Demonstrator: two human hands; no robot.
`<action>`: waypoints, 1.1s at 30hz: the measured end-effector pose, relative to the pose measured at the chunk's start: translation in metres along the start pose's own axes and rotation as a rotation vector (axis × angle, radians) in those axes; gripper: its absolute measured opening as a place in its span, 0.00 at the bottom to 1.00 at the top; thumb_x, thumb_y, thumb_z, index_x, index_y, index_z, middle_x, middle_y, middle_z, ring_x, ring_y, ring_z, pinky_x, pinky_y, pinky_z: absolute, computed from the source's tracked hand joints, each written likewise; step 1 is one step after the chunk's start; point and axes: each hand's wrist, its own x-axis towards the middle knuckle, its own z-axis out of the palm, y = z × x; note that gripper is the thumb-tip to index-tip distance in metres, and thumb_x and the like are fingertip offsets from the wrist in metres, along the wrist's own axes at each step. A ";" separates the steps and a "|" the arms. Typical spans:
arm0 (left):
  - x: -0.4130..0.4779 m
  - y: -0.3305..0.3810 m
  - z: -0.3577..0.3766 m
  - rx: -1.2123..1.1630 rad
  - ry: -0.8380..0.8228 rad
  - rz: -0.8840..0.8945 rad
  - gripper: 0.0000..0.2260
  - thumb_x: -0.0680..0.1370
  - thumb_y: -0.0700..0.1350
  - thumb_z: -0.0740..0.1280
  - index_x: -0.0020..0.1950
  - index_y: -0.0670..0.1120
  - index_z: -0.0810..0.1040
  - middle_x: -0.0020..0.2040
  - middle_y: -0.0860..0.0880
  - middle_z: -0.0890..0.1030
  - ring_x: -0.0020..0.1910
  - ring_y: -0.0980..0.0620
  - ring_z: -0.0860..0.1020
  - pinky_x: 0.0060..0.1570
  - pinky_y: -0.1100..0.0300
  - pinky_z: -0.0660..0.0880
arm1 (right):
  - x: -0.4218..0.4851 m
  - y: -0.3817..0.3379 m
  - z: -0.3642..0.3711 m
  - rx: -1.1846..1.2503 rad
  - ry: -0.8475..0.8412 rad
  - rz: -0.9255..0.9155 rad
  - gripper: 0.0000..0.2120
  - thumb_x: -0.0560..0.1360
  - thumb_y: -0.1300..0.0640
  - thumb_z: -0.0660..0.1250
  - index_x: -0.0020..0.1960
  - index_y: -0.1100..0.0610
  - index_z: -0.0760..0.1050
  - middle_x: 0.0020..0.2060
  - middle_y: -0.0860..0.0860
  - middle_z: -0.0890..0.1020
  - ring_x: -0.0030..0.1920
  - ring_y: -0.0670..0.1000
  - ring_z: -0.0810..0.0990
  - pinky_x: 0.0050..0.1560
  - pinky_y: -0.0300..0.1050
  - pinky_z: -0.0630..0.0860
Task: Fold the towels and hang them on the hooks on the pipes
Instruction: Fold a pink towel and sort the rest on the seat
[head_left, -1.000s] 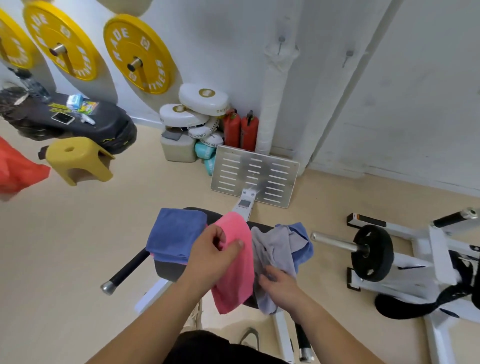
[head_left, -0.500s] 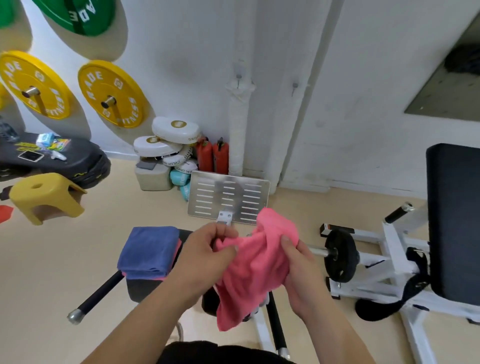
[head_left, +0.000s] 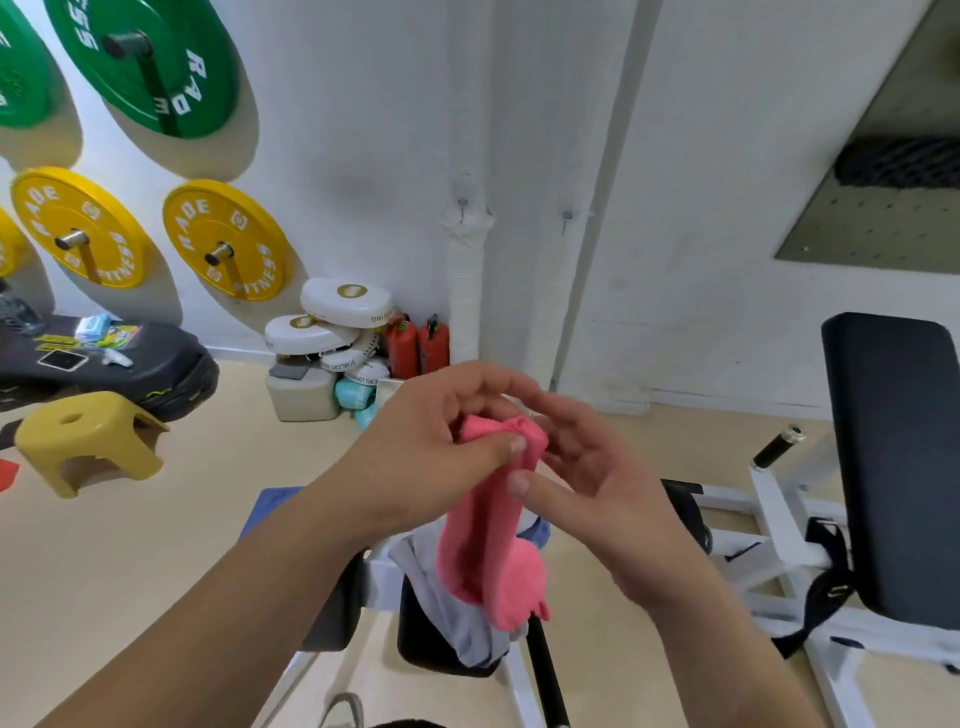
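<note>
A pink towel (head_left: 488, 540) hangs bunched lengthwise in front of me. My left hand (head_left: 431, 447) pinches its top edge between thumb and fingers. My right hand (head_left: 582, 478) touches the same top from the right, thumb on the cloth and fingers spread behind it. Below, a grey towel (head_left: 452, 613) lies crumpled on the black bench pad (head_left: 436, 654), and a corner of a blue towel (head_left: 270, 509) shows behind my left forearm. Two small metal hooks (head_left: 461, 207) (head_left: 566, 218) stick out of the white pipes (head_left: 465, 291) on the wall ahead.
Green and yellow weight plates (head_left: 223, 239) hang on the left wall. White pads and red cylinders (head_left: 418, 345) stand at the pipe's foot. A yellow stool (head_left: 88, 441) and a black case (head_left: 104, 364) sit left. A black-padded white machine (head_left: 893, 457) stands right.
The view has tilted up toward the wall. The pink towel went from a loose spread sheet to a narrow bunched strip, with both hands brought together at its top and raised higher.
</note>
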 end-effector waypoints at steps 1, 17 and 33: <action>0.002 0.000 0.003 -0.008 0.033 0.018 0.18 0.76 0.32 0.72 0.59 0.52 0.83 0.47 0.51 0.88 0.48 0.54 0.86 0.50 0.65 0.81 | 0.004 -0.011 0.000 -0.033 -0.022 -0.006 0.27 0.70 0.58 0.78 0.67 0.46 0.78 0.59 0.50 0.86 0.62 0.52 0.84 0.65 0.54 0.79; 0.001 -0.051 -0.015 -0.053 0.021 -0.131 0.06 0.74 0.43 0.79 0.43 0.47 0.83 0.39 0.43 0.83 0.36 0.54 0.78 0.39 0.58 0.75 | 0.016 0.003 -0.007 -0.124 0.194 0.015 0.13 0.68 0.55 0.77 0.34 0.53 0.72 0.30 0.54 0.73 0.33 0.49 0.71 0.35 0.44 0.69; -0.008 -0.047 -0.019 -0.108 0.001 -0.073 0.07 0.78 0.36 0.72 0.48 0.47 0.86 0.44 0.44 0.86 0.46 0.44 0.84 0.53 0.49 0.80 | 0.001 0.008 -0.026 -0.245 0.000 0.142 0.10 0.74 0.63 0.75 0.39 0.54 0.75 0.35 0.54 0.79 0.39 0.47 0.77 0.43 0.42 0.74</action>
